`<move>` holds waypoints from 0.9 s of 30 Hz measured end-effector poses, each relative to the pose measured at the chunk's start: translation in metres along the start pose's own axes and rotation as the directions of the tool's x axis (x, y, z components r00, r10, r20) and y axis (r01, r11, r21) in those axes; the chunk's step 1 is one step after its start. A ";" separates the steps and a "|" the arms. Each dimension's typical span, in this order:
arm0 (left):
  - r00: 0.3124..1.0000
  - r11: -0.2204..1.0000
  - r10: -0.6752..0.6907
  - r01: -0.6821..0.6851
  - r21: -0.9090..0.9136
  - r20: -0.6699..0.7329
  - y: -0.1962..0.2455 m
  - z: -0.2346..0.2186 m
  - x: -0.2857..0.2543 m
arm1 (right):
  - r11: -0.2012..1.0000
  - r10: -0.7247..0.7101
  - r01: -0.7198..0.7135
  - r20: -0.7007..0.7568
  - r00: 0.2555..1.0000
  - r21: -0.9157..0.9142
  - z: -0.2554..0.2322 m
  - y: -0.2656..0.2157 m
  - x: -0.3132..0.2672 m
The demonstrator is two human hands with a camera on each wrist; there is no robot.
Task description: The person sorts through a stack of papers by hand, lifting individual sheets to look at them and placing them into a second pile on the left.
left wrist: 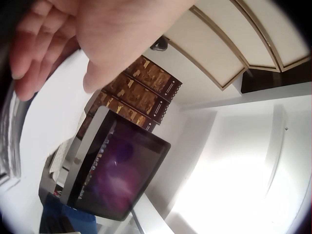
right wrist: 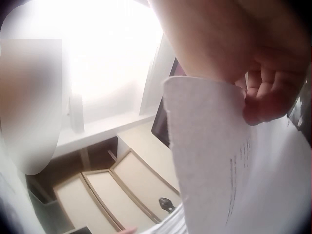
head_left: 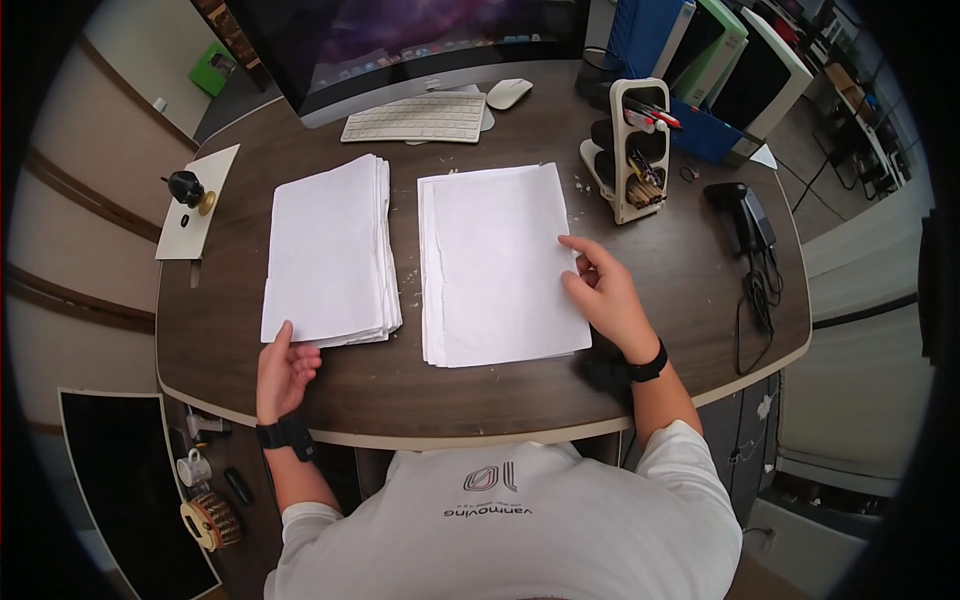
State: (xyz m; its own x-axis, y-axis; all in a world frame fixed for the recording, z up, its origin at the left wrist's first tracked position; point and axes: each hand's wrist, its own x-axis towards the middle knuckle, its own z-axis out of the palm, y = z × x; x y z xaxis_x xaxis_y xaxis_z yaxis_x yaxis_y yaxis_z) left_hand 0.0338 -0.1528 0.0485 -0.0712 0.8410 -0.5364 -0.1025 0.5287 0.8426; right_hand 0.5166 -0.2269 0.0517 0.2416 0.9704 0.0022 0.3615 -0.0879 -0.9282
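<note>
Two piles of white paper lie side by side on the desk. At the near-left corner of the left paper stack [head_left: 325, 250], my left hand [head_left: 285, 375] has its thumb over the top sheet. Its other fingers are loosely bent beside the stack's front edge. My right hand [head_left: 608, 300] is at the right edge of the right paper stack [head_left: 495, 265], pinching the top sheet with the thumb above. In the right wrist view, that sheet [right wrist: 204, 126] stands lifted at its corner, faint print showing on its underside; its fingertips [right wrist: 253, 117] are close against it.
Behind the stacks are a keyboard [head_left: 415, 117], a mouse [head_left: 508, 94] and a monitor [head_left: 420, 60]. A pen holder [head_left: 640, 150] stands beyond the right hand, and a black corded device [head_left: 742, 220] lies farther right. Paper scraps dot the desk [head_left: 408, 215]. Folders [head_left: 715, 60] stand at the back right.
</note>
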 end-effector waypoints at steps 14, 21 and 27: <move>0.550 0.917 -0.238 0.398 0.000 0.800 -0.059 0.170 -0.056 | 0.895 0.084 -0.135 0.138 0.987 0.425 0.010 -0.007 -0.002; 0.851 0.985 -0.135 0.169 -0.020 0.507 -0.061 0.179 -0.058 | 0.922 0.116 -0.172 0.176 0.978 0.348 0.010 0.001 0.001; 0.907 1.000 0.008 -0.016 0.016 0.421 -0.047 0.132 -0.067 | 0.998 -0.014 0.018 -0.091 0.996 0.052 0.003 0.013 0.010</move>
State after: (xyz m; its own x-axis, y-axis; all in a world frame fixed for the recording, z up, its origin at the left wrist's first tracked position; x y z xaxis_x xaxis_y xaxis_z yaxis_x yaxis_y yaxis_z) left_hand 0.1747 -0.2185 0.0517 0.3520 0.8154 -0.4595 -0.0856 0.5170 0.8517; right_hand 0.5212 -0.2182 0.0382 0.3175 0.9470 0.0487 0.3188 -0.0582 -0.9460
